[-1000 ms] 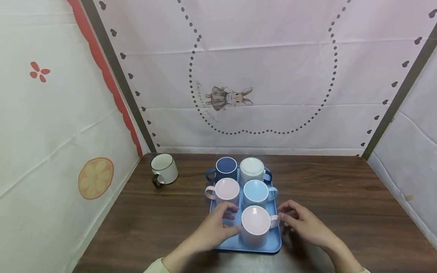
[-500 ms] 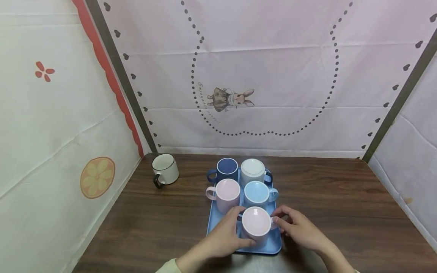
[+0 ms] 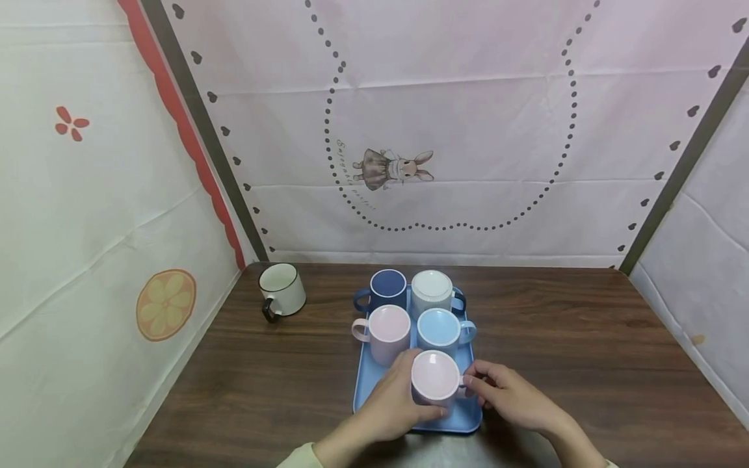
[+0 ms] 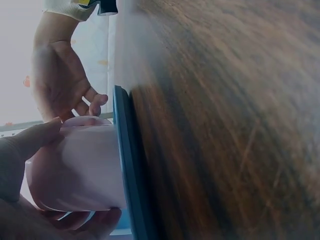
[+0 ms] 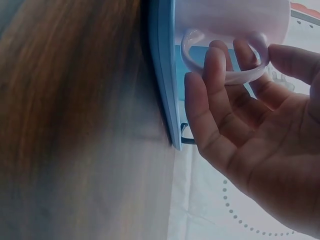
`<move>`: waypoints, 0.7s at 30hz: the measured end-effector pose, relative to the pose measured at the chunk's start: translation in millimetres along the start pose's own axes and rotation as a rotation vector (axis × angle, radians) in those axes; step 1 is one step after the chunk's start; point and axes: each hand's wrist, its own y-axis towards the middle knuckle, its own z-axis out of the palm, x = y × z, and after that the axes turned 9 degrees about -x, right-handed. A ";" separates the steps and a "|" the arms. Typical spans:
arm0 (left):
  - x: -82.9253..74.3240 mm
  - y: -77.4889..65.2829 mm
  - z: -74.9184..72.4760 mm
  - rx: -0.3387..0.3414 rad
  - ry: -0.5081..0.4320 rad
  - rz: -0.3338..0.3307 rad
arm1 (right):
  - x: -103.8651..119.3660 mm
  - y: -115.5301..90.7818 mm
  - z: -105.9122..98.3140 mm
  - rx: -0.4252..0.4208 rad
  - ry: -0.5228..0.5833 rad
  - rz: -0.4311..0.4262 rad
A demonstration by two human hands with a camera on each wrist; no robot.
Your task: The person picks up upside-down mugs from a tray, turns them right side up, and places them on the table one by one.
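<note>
A pale pink mug point(image 3: 435, 377) stands at the near right of a blue tray point(image 3: 364, 390). My left hand point(image 3: 394, 400) grips its body from the left, thumb on the near side and fingers on the far side. At the mug's right, my right hand point(image 3: 512, 395) holds the handle point(image 5: 240, 76), its fingers curled through and around it with the thumb against it. The left wrist view shows the pink mug point(image 4: 85, 167) low against the tray's edge point(image 4: 131, 165). Whether the mug touches the tray, I cannot tell.
Behind it on the tray stand a light blue mug point(image 3: 439, 330), another pink mug point(image 3: 389, 335), a dark blue mug point(image 3: 387, 289) and a white mug point(image 3: 432, 292). A white mug with a black handle point(image 3: 282, 289) stands on the wooden table point(image 3: 281, 377), back left.
My left hand has moved right and closed around the near pink mug. My right hand has come in to its handle. The mug has shifted slightly left.
</note>
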 end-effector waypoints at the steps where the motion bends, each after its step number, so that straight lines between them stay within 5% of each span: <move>1: 0.1 0.1 0.2 0.000 -0.002 -0.003 | -0.1 -0.1 0.3 0.003 0.005 -0.006; 21: -3.0 -1.6 0.7 -0.021 -0.003 -0.024 | 1.7 -2.1 2.2 -0.021 -0.033 -0.013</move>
